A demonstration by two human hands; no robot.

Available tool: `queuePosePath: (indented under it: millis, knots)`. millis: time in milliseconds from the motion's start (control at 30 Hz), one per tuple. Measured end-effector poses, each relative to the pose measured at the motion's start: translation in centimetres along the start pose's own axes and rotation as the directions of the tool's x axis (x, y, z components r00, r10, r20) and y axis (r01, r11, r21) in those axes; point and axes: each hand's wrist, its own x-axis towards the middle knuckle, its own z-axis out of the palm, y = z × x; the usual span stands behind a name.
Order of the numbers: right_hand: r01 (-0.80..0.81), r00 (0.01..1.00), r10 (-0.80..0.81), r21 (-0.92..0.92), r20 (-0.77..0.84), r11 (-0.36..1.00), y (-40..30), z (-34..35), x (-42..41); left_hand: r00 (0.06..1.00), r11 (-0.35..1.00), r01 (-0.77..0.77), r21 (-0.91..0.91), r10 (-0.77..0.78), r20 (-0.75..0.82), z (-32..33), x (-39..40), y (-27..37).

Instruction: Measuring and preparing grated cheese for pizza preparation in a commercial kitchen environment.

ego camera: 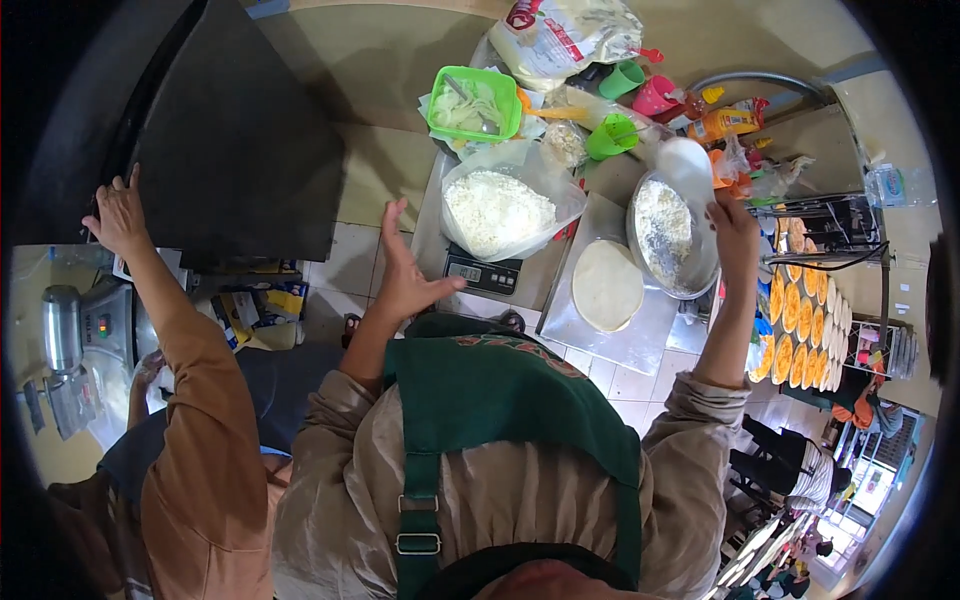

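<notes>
My left hand [411, 277] is raised with thumb and fingers spread, holding nothing, just left of a digital kitchen scale [484, 276]. A plastic bag of white crumbly filling [499, 214] rests on the scale. My right hand [731, 217] grips the edge of a white plastic disc, perhaps a lid or scraper [686, 166], over the far rim of a metal bowl [705, 259]. White crumbs lie in the bowl. Between bag and bowl, a flat round of dough [607, 286] lies on a metal tray [581, 341].
A green tub of sliced onion [474, 105], green cups [611, 136] and a large bag [566, 37] stand behind. Orange-topped ovals of dough [791, 307] fill a rack at right. At left, a co-worker's hand [120, 214] touches a dark door [225, 150].
</notes>
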Motion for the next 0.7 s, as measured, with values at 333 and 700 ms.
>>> queuePosePath:
  millis: [333,700]
  knots:
    - [0.756,0.616,-0.695,-0.527,0.371,0.388,-15.2,8.7,-1.1,0.998,0.988,0.005,0.154,0.004,-0.06,3.7,1.8,-0.3]
    - [0.78,0.622,-0.533,-0.511,0.574,0.361,-14.3,11.8,-1.4,0.997,0.972,0.006,0.235,0.013,-0.079,4.9,2.2,-0.8]
